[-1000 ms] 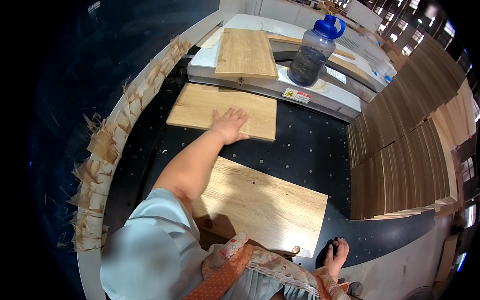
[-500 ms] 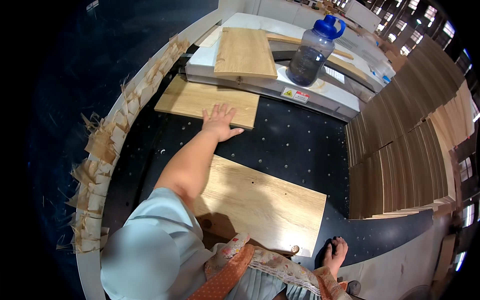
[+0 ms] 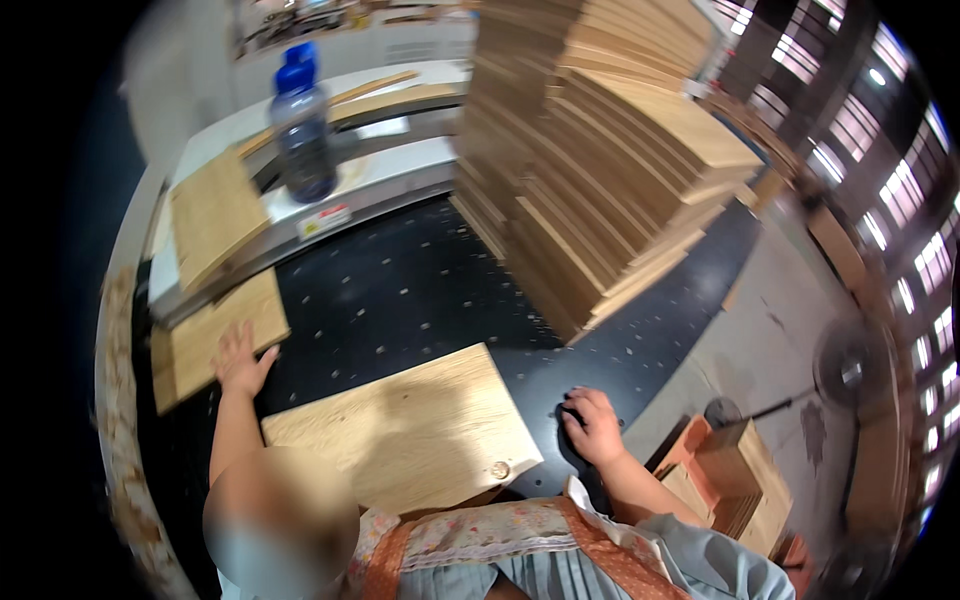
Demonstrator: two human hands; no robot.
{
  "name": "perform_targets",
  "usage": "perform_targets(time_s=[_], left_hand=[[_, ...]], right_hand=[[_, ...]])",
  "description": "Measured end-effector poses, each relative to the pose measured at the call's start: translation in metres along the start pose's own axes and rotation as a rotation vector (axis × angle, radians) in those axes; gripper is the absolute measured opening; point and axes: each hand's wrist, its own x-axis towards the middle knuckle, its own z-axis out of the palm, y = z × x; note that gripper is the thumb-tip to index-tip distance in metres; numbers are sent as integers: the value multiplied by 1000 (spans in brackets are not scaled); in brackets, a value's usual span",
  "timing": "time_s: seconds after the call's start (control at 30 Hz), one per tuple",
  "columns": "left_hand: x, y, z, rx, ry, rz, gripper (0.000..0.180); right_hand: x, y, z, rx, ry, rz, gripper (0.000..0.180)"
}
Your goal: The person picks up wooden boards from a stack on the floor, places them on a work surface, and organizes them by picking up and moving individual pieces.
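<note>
My left hand (image 3: 240, 365) lies with fingers spread on the near edge of a light wood board (image 3: 222, 325) on the black work surface. That board is partly under the edge of the white machine beam. Close to my body lies a larger wood board (image 3: 425, 425), with small holes and a round fitting (image 3: 500, 469) near its right corner. To the right of it, my right hand (image 3: 592, 425) rests on the black surface with its fingers bent. I see nothing in it; a dark patch beside it looks like its shadow.
A tall stack of wood panels (image 3: 620, 170) stands at the right rear. On the white beam (image 3: 400, 160) are a blue-capped water bottle (image 3: 303, 140) and another board (image 3: 215, 215). An orange container (image 3: 690, 445) and wood pieces sit by the floor at right. Torn tape lines the left rail (image 3: 118, 400).
My view has swung to the right, so the panel stack and floor show more. Both hands stay in place, the left on the far board and the right on the surface.
</note>
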Motion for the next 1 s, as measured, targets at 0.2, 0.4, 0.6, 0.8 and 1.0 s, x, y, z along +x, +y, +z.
perform_targets(time_s=[0.2,0.4,0.6,0.8,1.0], left_hand=[[14,1,14,84,23,22,77],[8,-21,9,43,4,101,73],[-103,-18,-13,-498,155,237,58],[-229,-29,24,-662,85,153,68],[-248,-36,37,-485,207,169,65]], right_hand=[[-4,6,-5,-16,27,12,16],[-2,5,5,78,58,13,18],[-9,-2,-4,163,-164,77,47],[-10,-48,-2,295,-538,-18,81],[-8,-40,8,252,-595,-74,86]])
